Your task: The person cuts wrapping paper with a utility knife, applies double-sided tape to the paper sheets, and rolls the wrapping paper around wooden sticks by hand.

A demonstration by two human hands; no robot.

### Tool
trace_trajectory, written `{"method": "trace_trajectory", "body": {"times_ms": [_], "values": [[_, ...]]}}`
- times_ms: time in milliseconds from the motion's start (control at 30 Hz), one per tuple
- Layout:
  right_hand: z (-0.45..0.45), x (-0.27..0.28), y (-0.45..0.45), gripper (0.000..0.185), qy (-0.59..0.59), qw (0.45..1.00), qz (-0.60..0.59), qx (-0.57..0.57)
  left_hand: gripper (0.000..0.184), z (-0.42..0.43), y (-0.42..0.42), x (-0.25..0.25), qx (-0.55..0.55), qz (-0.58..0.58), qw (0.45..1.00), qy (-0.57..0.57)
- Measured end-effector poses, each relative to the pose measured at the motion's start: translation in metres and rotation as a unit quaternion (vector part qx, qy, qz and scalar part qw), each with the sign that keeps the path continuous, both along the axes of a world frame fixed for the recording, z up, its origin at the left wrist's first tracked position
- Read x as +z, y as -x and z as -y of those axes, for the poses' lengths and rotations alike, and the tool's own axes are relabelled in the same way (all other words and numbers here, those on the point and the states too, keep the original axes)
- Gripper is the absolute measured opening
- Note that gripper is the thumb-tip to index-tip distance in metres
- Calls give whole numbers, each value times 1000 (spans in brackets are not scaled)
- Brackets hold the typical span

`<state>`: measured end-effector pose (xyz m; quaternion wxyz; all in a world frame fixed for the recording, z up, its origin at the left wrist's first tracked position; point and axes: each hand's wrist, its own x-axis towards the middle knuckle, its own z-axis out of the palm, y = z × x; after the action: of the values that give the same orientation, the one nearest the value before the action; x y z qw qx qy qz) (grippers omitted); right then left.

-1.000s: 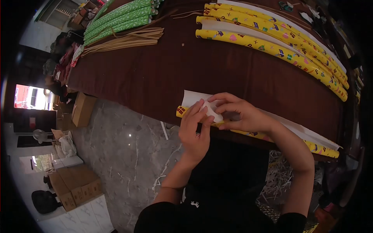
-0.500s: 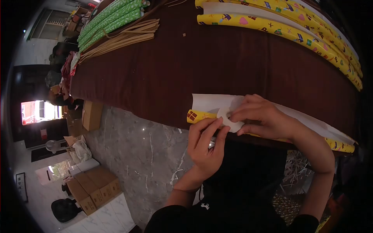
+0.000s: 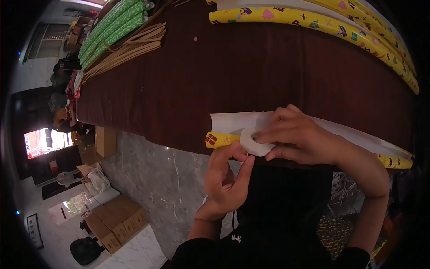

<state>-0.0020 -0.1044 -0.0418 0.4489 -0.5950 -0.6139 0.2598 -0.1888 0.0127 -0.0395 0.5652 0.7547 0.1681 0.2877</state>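
Two-handed, at the near edge of the table (image 3: 188, 85): holds the tape (image 3: 261, 149) in the right hand (image 3: 309, 139), just above the paper (image 3: 218, 140). Clamps the tape between thumb and fingers, with fingertips at the hole of the ring. Tilts the ring, flat face partly toward the camera. Brings thumb and forefinger of the left hand (image 3: 224, 184) together at the near rim of the ring, apparently in a pinch. Cannot tell whether a free end of tape lies between the tips.

Lies rolled along the edge, the paper, yellow side outward, white flap (image 3: 228, 122) raised behind the tape. Runs on past the right forearm, yellow again at the far end.

Judged as the step in hand: finding, lifting or drawing out the tape end. Calls, at the next move, for a steady hold on the ring, a fine pinch on the end, and a light pull clear of the paper. Calls also for care against folding the strip onto itself or letting the flap spring.

Beyond, across the table: yellow rolls (image 3: 251, 15) to the right, green rolls (image 3: 114, 29) and brown strips (image 3: 134, 47) to the left, well apart from both hands.
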Motion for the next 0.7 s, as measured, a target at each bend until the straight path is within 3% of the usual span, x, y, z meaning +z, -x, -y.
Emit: {"method": "trace_trajectory", "body": {"times_ms": [67,167,367,533,700], "values": [[-2,1,1,33,-7,1000,-4,-6,43,-2,-9,3,44,91,995,-13],[-1,4,1,40,27,993,-94,-74,33,-22,-4,-4,20,25,999,-39],[1,10,-4,40,35,998,-19,-38,17,-54,-13,-3,32,-77,986,-141],[0,1,-5,15,-68,986,107,-111,20,-72,-23,-8,-2,-106,989,-101],[-1,-5,-5,12,-100,969,160,-160,27,-79,-33,-12,-3,-106,988,-112]]}}
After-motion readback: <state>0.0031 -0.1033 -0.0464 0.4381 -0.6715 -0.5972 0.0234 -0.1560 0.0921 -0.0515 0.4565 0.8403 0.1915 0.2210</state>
